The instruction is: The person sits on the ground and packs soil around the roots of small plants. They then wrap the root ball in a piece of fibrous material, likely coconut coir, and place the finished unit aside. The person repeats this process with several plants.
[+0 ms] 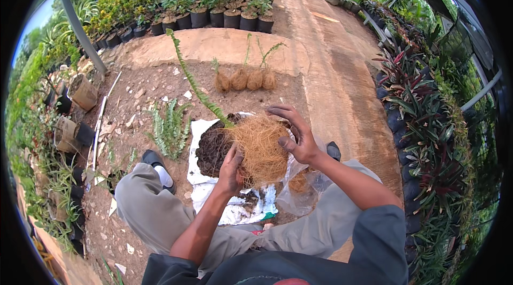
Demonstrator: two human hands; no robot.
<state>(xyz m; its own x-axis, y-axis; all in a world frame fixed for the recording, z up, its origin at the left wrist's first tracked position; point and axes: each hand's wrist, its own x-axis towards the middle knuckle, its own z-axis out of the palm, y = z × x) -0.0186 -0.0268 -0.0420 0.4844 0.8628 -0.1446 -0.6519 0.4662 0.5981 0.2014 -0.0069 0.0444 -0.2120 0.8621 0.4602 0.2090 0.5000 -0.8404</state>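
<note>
A ball of tan coconut fibre (pixel 262 148) is in front of me, with a long green fern frond (pixel 196 84) sticking out of its upper left side. My left hand (pixel 231 168) grips the ball from the lower left. Beside its right edge, my right hand (pixel 298 136) is cupped with its fingers apart; the thumb tip overlaps the fibre, and I cannot tell whether it presses on it. Dark soil (pixel 212 150) is heaped behind the ball on a white plastic sack (pixel 234 215). Partly under my right forearm lies a clear plastic bag (pixel 298 200) with more fibre (pixel 298 182) in it.
Several fibre balls with small fronds (pixel 246 79) stand in a row ahead. Cut fern fronds (pixel 170 130) lie on stony ground at the left. Black potted plants (pixel 216 18) line the far side, a concrete path (pixel 340 84) runs right, and reddish-leaved plants (pixel 421 124) border it.
</note>
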